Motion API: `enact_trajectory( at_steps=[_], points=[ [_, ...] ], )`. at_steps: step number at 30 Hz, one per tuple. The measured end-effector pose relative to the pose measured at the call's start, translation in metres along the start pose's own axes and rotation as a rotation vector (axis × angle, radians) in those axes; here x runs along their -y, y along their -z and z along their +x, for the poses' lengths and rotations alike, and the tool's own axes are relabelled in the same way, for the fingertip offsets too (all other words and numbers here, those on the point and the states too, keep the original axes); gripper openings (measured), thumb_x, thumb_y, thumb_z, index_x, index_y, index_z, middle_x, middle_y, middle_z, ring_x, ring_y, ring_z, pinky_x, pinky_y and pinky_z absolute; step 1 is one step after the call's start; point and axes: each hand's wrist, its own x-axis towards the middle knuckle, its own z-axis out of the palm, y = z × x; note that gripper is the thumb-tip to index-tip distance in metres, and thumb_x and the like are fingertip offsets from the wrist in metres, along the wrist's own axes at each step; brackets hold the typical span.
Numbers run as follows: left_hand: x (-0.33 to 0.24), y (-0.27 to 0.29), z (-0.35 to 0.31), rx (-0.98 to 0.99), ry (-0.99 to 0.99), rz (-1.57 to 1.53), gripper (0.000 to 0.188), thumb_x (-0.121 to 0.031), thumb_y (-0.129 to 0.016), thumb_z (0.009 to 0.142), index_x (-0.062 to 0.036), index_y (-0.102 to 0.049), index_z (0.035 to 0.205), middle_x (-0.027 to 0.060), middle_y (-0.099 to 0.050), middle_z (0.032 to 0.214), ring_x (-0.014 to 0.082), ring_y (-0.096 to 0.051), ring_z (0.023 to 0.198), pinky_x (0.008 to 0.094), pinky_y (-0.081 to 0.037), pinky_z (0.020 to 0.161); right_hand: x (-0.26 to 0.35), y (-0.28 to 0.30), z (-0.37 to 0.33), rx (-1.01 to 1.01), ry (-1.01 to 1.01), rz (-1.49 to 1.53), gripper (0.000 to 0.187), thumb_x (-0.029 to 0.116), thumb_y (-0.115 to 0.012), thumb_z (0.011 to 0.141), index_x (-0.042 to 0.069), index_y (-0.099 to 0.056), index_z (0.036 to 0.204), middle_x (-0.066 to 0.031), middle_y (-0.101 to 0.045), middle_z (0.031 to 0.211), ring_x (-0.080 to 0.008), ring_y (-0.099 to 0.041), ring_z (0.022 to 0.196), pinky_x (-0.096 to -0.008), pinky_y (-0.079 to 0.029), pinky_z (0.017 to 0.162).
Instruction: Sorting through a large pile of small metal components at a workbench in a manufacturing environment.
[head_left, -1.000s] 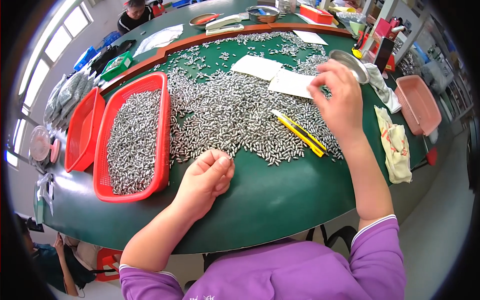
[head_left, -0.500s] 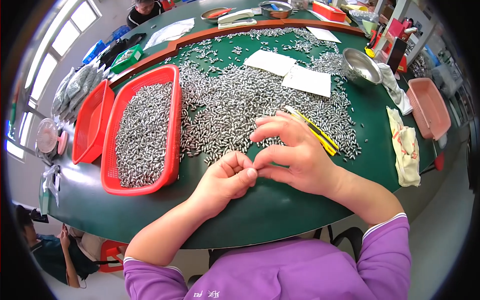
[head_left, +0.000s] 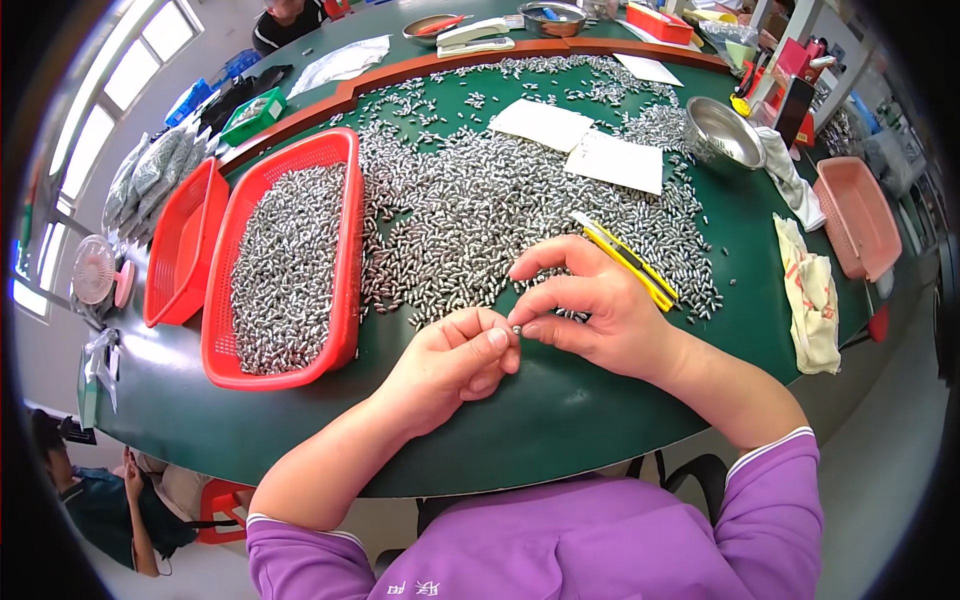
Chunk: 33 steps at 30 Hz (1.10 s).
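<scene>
In front of me, just off the table's near side, my two hands meet at the fingertips. Between them shows the end of a small silvery metal part (head_left: 517, 329). My left hand (head_left: 462, 358) is closed, thumb on bent index finger, the other fingers curled under. With thumb and index finger, my right hand (head_left: 595, 305) pinches at the same part; most of it is hidden by the fingers. Beyond the hands spreads a wide heap of similar small barrel-shaped metal parts (head_left: 450, 230). A yellow utility knife (head_left: 630, 262) lies on the heap, right behind my right hand.
A red basket (head_left: 350, 250) full of metal parts stands on the left, another red basket (head_left: 185, 250) beside it. White papers (head_left: 615, 162) lie on the heap. At right are a steel bowl (head_left: 722, 132), a cloth glove (head_left: 808, 295) and a pink basket (head_left: 860, 215).
My right hand has come slightly down, its raised fingers folding in. The metal part's end now shows between the fingertips, where it was hidden before. My left hand has barely moved.
</scene>
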Motion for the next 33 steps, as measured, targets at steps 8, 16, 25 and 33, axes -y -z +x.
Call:
enact_trajectory(
  at_steps=[8, 16, 25, 33],
  points=[
    [0.001, 0.001, 0.001, -0.031, 0.023, 0.099, 0.013, -0.018, -0.056, 0.096, -0.0061, -0.053, 0.101, 0.0026, -0.058, 0.085, 0.0044, -0.040, 0.060, 0.0186, -0.030, 0.051, 0.004, -0.002, 0.003, -0.022, 0.102, -0.121, 0.018, 0.007, -0.074, 0.076, 0.009, -0.071, 0.094, -0.0090, -0.058, 0.110, -0.0255, -0.059, 0.102, -0.0354, -0.049, 0.086],
    [0.000, 0.006, 0.006, -0.029, -0.042, 0.030, 0.012, -0.018, -0.051, 0.098, -0.0063, -0.055, 0.102, 0.0027, -0.059, 0.086, 0.0046, -0.041, 0.060, 0.0181, -0.032, 0.052, -0.001, 0.025, 0.009, -0.224, 0.002, -0.462, 0.059, 0.000, -0.068, 0.076, 0.007, -0.049, 0.131, -0.0108, -0.058, 0.122, -0.0253, -0.059, 0.106, -0.0360, -0.045, 0.095],
    [-0.001, 0.004, 0.006, -0.065, -0.080, 0.000, 0.015, -0.018, -0.047, 0.100, -0.0054, -0.056, 0.102, 0.0012, -0.055, 0.081, 0.0053, -0.040, 0.059, 0.0191, -0.032, 0.051, -0.004, 0.180, -0.017, -1.206, -0.009, 0.117, 0.034, 0.022, -0.058, 0.095, 0.003, -0.057, 0.124, -0.0030, -0.070, 0.089, 0.0006, -0.048, 0.061, -0.0111, -0.031, 0.050],
    [-0.007, 0.009, 0.003, -0.181, -0.187, 0.038, 0.018, -0.019, -0.045, 0.101, -0.0046, -0.056, 0.101, 0.0012, -0.054, 0.078, 0.0055, -0.038, 0.056, 0.0192, -0.030, 0.050, 0.012, 0.044, 0.013, 0.011, 0.233, -0.371, 0.011, 0.013, -0.074, 0.072, 0.012, -0.070, 0.083, -0.0028, -0.059, 0.090, -0.0219, -0.059, 0.080, -0.0351, -0.048, 0.072]
  ],
)
